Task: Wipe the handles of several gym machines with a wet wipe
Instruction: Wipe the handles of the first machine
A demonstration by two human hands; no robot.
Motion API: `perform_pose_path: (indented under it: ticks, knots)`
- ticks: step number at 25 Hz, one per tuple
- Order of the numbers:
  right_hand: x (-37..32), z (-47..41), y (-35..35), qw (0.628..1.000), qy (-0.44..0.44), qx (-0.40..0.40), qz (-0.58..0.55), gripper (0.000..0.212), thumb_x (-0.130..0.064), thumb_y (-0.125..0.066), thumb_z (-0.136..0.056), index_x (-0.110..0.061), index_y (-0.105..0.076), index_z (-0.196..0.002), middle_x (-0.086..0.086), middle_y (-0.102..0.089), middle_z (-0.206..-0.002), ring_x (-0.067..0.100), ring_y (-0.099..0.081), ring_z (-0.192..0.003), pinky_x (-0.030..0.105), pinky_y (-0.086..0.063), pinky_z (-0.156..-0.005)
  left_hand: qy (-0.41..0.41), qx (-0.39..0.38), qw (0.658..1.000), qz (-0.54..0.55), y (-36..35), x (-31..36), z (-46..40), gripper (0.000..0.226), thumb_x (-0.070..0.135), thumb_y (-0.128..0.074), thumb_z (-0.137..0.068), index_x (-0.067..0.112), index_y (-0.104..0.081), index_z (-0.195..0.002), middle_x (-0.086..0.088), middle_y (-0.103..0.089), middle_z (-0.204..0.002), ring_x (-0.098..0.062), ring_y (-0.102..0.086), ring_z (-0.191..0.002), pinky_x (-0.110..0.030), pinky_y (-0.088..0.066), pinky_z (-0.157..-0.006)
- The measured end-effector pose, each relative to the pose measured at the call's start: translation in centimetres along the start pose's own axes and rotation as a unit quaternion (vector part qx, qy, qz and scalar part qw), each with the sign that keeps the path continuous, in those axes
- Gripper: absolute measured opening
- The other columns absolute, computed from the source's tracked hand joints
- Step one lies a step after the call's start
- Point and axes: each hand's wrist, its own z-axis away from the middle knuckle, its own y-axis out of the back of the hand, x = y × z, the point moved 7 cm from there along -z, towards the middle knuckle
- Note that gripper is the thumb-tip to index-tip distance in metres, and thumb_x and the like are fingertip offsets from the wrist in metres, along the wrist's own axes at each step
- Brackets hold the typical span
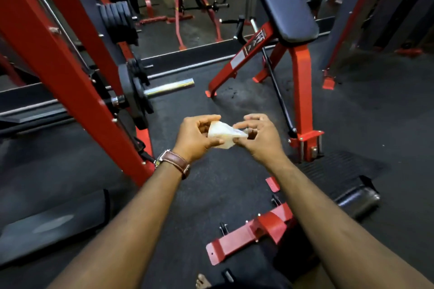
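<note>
Wet wipe (223, 135): white, crumpled, held in the air between both hands at about waist level, above the dark rubber floor (234, 105). Touched no machine.

Left hand (196, 137): fingers curled around the wipe's left side, thumb under its lower edge. Brown leather watch (176, 163) on that wrist.

Right hand (259, 135): thumb and forefinger pinched the wipe's right corner; the other fingers were loosely curled and spread above it.

Surroundings: red frame upright (70, 73) stood to the left, carrying black weight plates (131, 94) on a chrome bar end (169, 87). Ahead and right, well apart from the hands, a red bench stand (300, 82) with 1 dark blue pad (287, 9) tilted on top. A black handle (239, 28) projected just left of the pad's support. Low red foot bracket (249, 234) lay on the floor near the right forearm. 1 bare foot (203, 283) showed at the bottom edge.
</note>
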Motion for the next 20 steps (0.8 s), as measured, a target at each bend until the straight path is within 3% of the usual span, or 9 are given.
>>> perform_pose_path:
  ticks: [3, 6, 8, 10, 13, 15, 17, 20]
  knots:
    - [0.0, -3.9, -2.5, 1.000, -0.015, 0.017, -0.005, 0.024, 0.000, -0.080, -0.071, -0.023, -0.077, -0.077, -0.002, -0.062, -0.097, -0.003, -0.058, -0.074, 0.012, -0.043, -0.066, -0.041, 0.005, 0.992, -0.119, 2.3, -0.5, -3.7, 0.031, -0.007, -0.084, -0.071, 0.011, -0.079, -0.096, 0.003, -0.069, -0.094, -0.004, -0.066, -0.084, -0.023, -0.055, -0.082]
    - [0.8, -7.4, -4.3, 0.993, -0.047, 0.016, -0.106, 0.016, 0.004, -0.073, -0.077, -0.011, -0.073, -0.080, 0.003, -0.069, -0.085, 0.010, -0.063, -0.075, 0.021, -0.049, -0.071, -0.072, 0.034, 0.985, -0.152, 3.8, -0.9, -7.4, 0.014, 0.008, -0.085, -0.076, 0.015, -0.078, -0.086, 0.006, -0.062, -0.097, 0.000, -0.059, -0.090, -0.011, -0.045, -0.081]
    - [1.5, -9.8, -5.1, 0.977, -0.097, 0.026, -0.190, 0.010, 0.006, -0.068, -0.082, -0.004, -0.070, -0.084, 0.006, -0.067, -0.077, 0.011, -0.061, -0.069, 0.021, -0.048, -0.064, -0.040, 0.041, 0.995, -0.076, 4.3, -1.6, -9.9, 0.008, 0.010, -0.082, -0.081, 0.010, -0.074, -0.082, 0.001, -0.068, -0.097, -0.005, -0.062, -0.087, -0.017, -0.048, -0.084]
    - [3.3, -12.5, -5.7, 0.937, -0.176, 0.064, -0.296, 0.008, 0.006, -0.066, -0.084, 0.000, -0.069, -0.088, 0.013, -0.070, -0.080, 0.017, -0.065, -0.070, 0.025, -0.052, -0.059, 0.044, 0.028, 0.995, 0.082, 4.0, -2.9, -12.6, 0.007, 0.003, -0.073, -0.087, 0.004, -0.069, -0.082, -0.003, -0.071, -0.078, -0.008, -0.063, -0.066, -0.027, -0.054, -0.071]
    - [6.4, -17.5, -6.9, 0.874, -0.268, 0.079, -0.398, 0.012, 0.005, -0.064, -0.086, 0.002, -0.070, -0.096, 0.020, -0.074, -0.090, 0.029, -0.072, -0.079, 0.037, -0.057, -0.065, 0.119, 0.010, 0.972, 0.202, 2.7, -4.3, -17.9, 0.007, 0.001, -0.067, -0.091, 0.005, -0.065, -0.085, 0.000, -0.069, -0.065, -0.005, -0.056, -0.046, -0.025, -0.055, -0.060]
    - [8.0, -21.5, -7.3, 0.869, -0.280, 0.073, -0.402, 0.014, 0.004, -0.064, -0.087, 0.004, -0.070, -0.100, 0.023, -0.074, -0.095, 0.032, -0.072, -0.084, 0.044, -0.058, -0.074, 0.143, 0.010, 0.965, 0.219, 1.8, -5.2, -22.3, 0.003, 0.008, -0.067, -0.093, 0.005, -0.068, -0.091, -0.003, -0.071, -0.072, -0.009, -0.059, -0.051, -0.026, -0.055, -0.061]
    - [9.8, -27.0, -6.9, 0.867, -0.278, 0.084, -0.406, 0.016, 0.004, -0.063, -0.087, 0.006, -0.069, -0.102, 0.026, -0.072, -0.099, 0.034, -0.072, -0.087, 0.052, -0.056, -0.084, 0.166, 0.004, 0.958, 0.233, 0.4, -6.4, -28.2, 0.016, 0.021, -0.067, -0.095, 0.006, -0.070, -0.101, -0.006, -0.073, -0.083, -0.015, -0.063, -0.060, -0.027, -0.055, -0.061]
    - [12.5, -36.8, -5.4, 0.871, -0.277, 0.103, -0.393, 0.011, 0.003, -0.062, -0.089, 0.004, -0.069, -0.098, 0.027, -0.072, -0.099, 0.036, -0.069, -0.087, 0.058, -0.051, -0.088, 0.186, -0.025, 0.956, 0.225, -2.3, -7.1, -37.8, 0.015, 0.022, -0.069, -0.093, 0.008, -0.071, -0.098, -0.008, -0.074, -0.088, -0.019, -0.068, -0.070, -0.026, -0.055, -0.060]
